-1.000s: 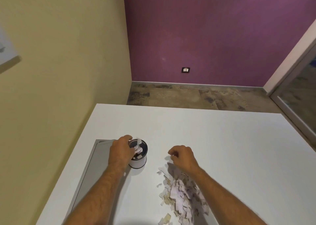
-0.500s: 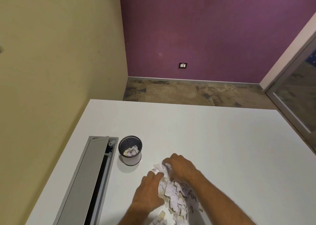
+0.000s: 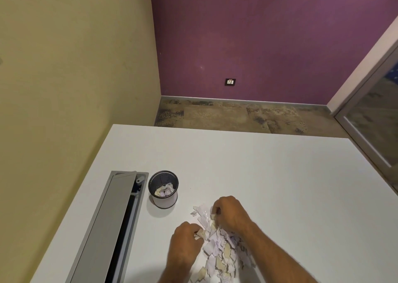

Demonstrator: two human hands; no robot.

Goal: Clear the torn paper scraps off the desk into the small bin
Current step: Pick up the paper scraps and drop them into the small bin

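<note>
A heap of torn white and tan paper scraps lies on the white desk near its front edge. A small round mesh bin stands to the left of the heap, with several scraps inside it. My left hand is curled at the heap's left side, its fingers closed on a few scraps. At the heap's far end, my right hand is pinched on scraps as well. Both forearms reach in from the bottom.
A grey cable tray with an open slot is sunk into the desk left of the bin. A yellow wall runs along the desk's left side. Beyond the desk's far edge are floor, a purple wall and a glass door.
My left hand has left the bin, crossed to the heap and closed on scraps. My right hand stayed at the heap's far end. The camera has shifted slightly.
</note>
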